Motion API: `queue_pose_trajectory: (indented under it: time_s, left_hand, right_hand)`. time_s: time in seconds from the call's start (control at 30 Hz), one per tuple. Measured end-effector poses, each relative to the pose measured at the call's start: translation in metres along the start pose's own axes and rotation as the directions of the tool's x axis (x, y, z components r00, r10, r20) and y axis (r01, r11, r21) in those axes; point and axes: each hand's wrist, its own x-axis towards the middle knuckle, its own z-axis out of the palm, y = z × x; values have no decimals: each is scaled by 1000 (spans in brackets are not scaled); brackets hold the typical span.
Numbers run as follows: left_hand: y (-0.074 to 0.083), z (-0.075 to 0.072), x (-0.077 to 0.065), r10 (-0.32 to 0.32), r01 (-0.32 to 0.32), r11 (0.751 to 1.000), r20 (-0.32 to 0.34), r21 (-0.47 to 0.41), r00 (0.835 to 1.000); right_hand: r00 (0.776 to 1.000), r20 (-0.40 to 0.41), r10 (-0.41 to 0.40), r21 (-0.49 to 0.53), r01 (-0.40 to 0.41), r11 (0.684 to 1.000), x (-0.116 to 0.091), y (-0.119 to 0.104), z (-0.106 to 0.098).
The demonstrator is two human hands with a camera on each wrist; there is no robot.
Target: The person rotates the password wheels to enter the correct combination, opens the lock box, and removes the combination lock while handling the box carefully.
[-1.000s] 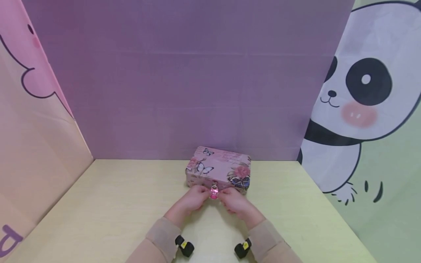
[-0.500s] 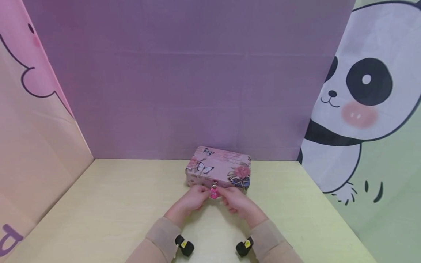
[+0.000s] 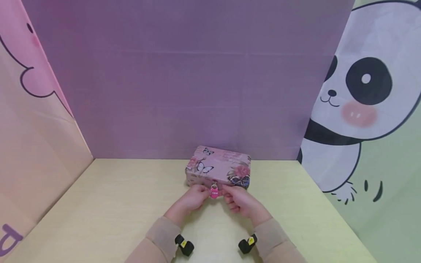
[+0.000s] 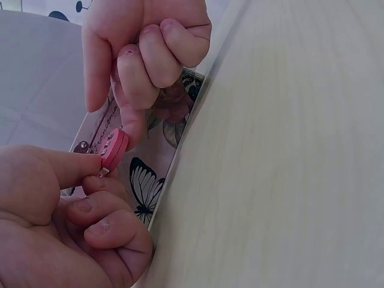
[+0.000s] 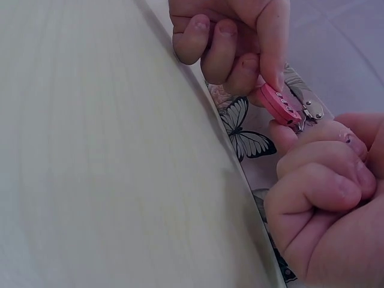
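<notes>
A pink combination padlock (image 3: 214, 191) hangs by its shackle at the front of a pink tin box (image 3: 221, 165) printed with butterflies and roses. My left hand (image 3: 194, 197) pinches the padlock between thumb and index finger from the left. On the other side, my right hand (image 3: 242, 201) touches the padlock's back with its extended index fingertip. In the left wrist view its thumb (image 4: 98, 78) stands straight, apart from the padlock, while the other fingers are curled in. Small number dials (image 5: 285, 103) show on the padlock's face, close to the metal clasp (image 5: 313, 111).
The box sits at the back of the pale wooden table (image 3: 131, 204), close to a purple backdrop (image 3: 164, 91). Panels with a pink cartoon figure (image 3: 39, 73) and a panda (image 3: 358, 102) flank the table. Both wrists wear small black cameras (image 3: 185, 245).
My right hand has shifted slightly to the right and its thumb has come off the padlock, so the dial face shows more. The left hand and the box have stayed in place.
</notes>
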Motion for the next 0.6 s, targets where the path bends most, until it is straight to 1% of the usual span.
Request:
queue_pose_trajectory:
  time_s: [0.1,0.23,0.43,0.6]
  left_hand:
    - [0,0,0,0,0,1000,0,-2,1000]
    - [0,0,1,6,-6,1000,0,6,1000]
    - [-2,0,1,7,-7,1000,2,-9,1000]
    - [-2,0,2,9,-9,1000,2,-10,1000]
  right_hand:
    - [1000,6,1,-7,-1,1000,1,0,-1]
    - [1000,10,-17,-45,17,999,4,2,-1]
    - [997,14,-76,-126,78,989,5,5,-1]
    - [992,-10,-124,-201,119,972,5,5,1]
